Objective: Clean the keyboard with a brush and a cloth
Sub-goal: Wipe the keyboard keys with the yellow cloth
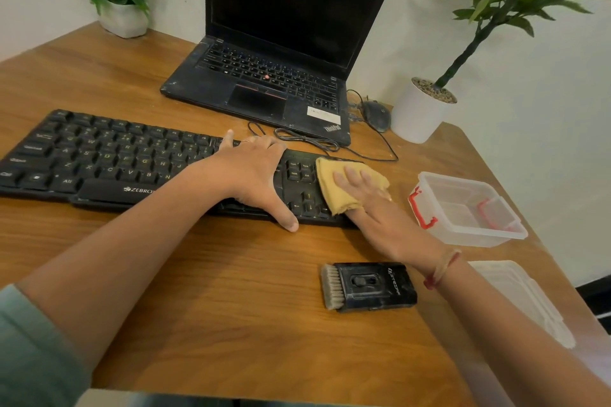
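A black keyboard (109, 158) lies across the wooden desk (231, 291). My left hand (254, 172) spans its right-middle part, fingers at the far edge and thumb hooked over the near edge. My right hand (367, 198) presses flat, fingers straight, on a folded yellow cloth (334, 182) that covers the keyboard's right end beside the arrow keys. A black cleaning brush (368, 286) with pale bristles on its left side lies on the desk in front of the keyboard, under my right forearm.
An open black laptop (281, 53) stands behind the keyboard, with a cable and a mouse (377, 114) to its right. A clear plastic box (466, 208) with red clips and its lid (522, 301) sit at the right. Potted plants stand at both back corners.
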### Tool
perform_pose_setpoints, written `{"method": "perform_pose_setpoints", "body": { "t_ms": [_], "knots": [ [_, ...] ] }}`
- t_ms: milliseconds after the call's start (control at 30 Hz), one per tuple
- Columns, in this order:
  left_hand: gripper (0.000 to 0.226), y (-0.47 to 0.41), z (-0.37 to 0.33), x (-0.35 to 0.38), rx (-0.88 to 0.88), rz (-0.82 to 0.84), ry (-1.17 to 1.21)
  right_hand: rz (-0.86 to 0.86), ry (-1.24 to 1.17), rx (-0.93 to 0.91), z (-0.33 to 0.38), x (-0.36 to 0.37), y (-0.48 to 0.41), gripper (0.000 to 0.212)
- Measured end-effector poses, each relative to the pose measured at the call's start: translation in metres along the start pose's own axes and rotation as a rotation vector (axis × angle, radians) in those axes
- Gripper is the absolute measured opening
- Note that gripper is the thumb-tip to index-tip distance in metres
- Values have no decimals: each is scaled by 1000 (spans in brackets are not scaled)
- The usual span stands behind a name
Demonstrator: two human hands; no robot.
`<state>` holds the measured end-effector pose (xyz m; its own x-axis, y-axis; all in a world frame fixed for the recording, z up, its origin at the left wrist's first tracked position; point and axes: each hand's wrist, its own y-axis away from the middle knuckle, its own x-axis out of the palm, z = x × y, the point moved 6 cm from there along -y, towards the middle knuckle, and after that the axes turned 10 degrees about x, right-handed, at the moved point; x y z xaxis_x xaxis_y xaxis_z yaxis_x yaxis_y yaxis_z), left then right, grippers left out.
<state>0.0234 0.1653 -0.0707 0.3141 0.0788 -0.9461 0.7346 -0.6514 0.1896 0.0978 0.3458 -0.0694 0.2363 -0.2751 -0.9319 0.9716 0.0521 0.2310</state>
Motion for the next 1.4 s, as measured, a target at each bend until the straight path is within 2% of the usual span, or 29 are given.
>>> {"method": "perform_pose_setpoints", "body": {
  "t_ms": [67, 200, 367, 467, 567, 667, 733, 767, 900, 967, 1067, 1133, 1233, 1300, 1400],
  "knots": [
    [139, 0, 0, 0, 0, 7, 1, 13, 5, -55, 2, 3, 10, 44],
    [139, 0, -1, -1, 8, 0, -7, 3, -122, 43, -9, -5, 9, 49],
    [139, -1, 0, 0, 8, -5, 4, 89, -126, -56, -6, 6, 30, 45],
    [139, -1, -1, 0, 13, -7, 1, 60, -239, 26, -11, -1, 33, 43],
    [139, 0, -1, -1, 13, -10, 2, 49, -190, 50, -4, 1, 40, 46],
    [139, 1, -1, -2, 9, -14, -2, 152, -149, 30, 2, -2, 52, 42],
    [138, 2, -2, -2, 9, -17, -10, 179, -138, 102, -4, -14, 60, 41],
    [138, 2, -2, -2, 9, -17, -14, 152, -232, 162, -8, -23, 63, 39],
    [139, 5, -3, -2, 17, -17, -28, -33, -968, 288, -23, -54, 73, 40],
    [142, 12, -2, -7, 20, -43, -16, -126, -1164, 320, -27, -62, 72, 37],
    [143, 36, 20, -29, -10, -173, 18, -155, -1278, 301, -18, -71, 68, 22],
    [129, 58, 54, -47, -101, -291, 33, -150, -1282, 275, -7, -73, 64, 19],
    [76, 96, 118, -68, -276, -467, 97, -98, -1336, 299, 9, -68, 56, 25],
    [48, 115, 156, -74, -353, -572, 211, -68, -1437, 314, 20, -65, 48, 30],
    [29, 129, 190, -68, -395, -590, 339, -6, -1603, 303, 41, -61, 37, 30]
  ]
}}
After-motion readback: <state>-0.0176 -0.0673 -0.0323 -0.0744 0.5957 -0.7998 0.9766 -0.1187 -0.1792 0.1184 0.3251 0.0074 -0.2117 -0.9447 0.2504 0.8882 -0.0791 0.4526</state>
